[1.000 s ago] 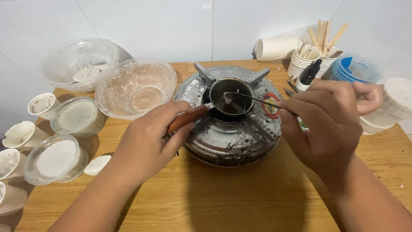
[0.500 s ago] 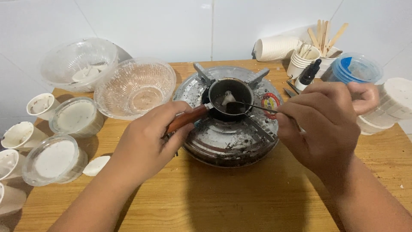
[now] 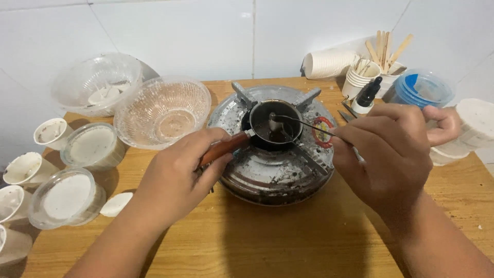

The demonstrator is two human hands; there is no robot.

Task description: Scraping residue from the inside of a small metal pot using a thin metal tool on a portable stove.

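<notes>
The left hand (image 3: 175, 180) grips the wooden handle (image 3: 225, 148) of the little pan (image 3: 275, 125) on the stove (image 3: 278, 170) mid-counter, the safe place to hold this probably hot, light pan, while the right hand (image 3: 391, 154) pinches a thin stiff spoon (image 3: 303, 123) in it.

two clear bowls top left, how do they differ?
The nearer clear bowl has a ribbed, patterned wall; the far clear bowl looks smooth and cloudy. The nearer one sits beside the stove and holds only a thin film of residue at its base; the far one sits against the wall tiles and holds a pale lump. Both are transparent, open and stand upright on the wooden table, touched by neither hand.
</notes>
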